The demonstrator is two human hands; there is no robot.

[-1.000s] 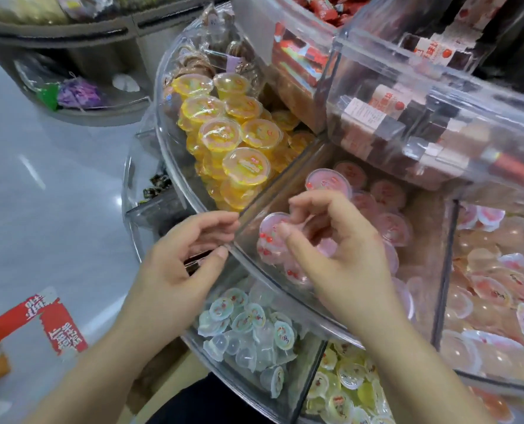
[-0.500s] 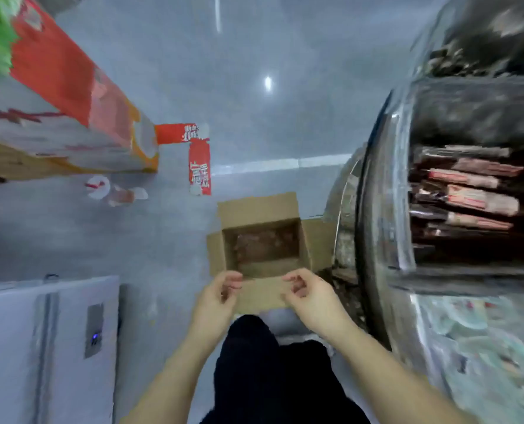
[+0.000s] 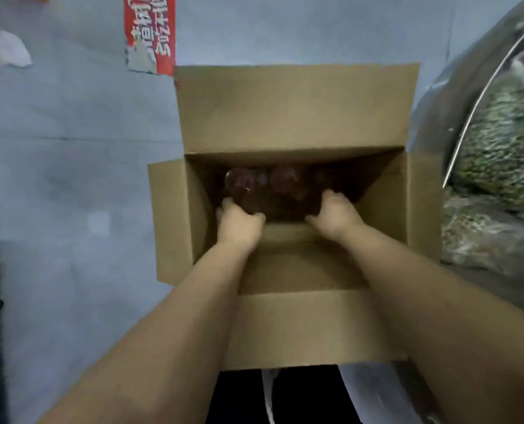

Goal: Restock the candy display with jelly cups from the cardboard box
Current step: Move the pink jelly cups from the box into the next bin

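- Jelly cups (image 3: pixel 245 186): we see dim, reddish round shapes lying at the bottom of the cardboard box (image 3: pixel 294 117), toward its 12 o'clock side; the interior is dark and their number cannot be told.
- Cardboard box: it stands on the grey floor (image 3: pixel 71 166) at the centre of the view, all four flaps folded outward, the largest flap at 12 o'clock.
- Left hand (image 3: pixel 239 223): we reach it into the box at the 9 o'clock side of the opening; its fingers curl round one of the cups.
- Right hand (image 3: pixel 335 214): we reach it in at the 3 o'clock side; its fingers bend down into the dark pile, and we cannot tell whether they hold anything.
- Display case (image 3: pixel 499 142): a curved clear wall at 3 o'clock, just beside the box, with blurred greenish packets behind it.
- Red printed sheet (image 3: pixel 150 32): on the floor at 11 o'clock, near the box's far flap.
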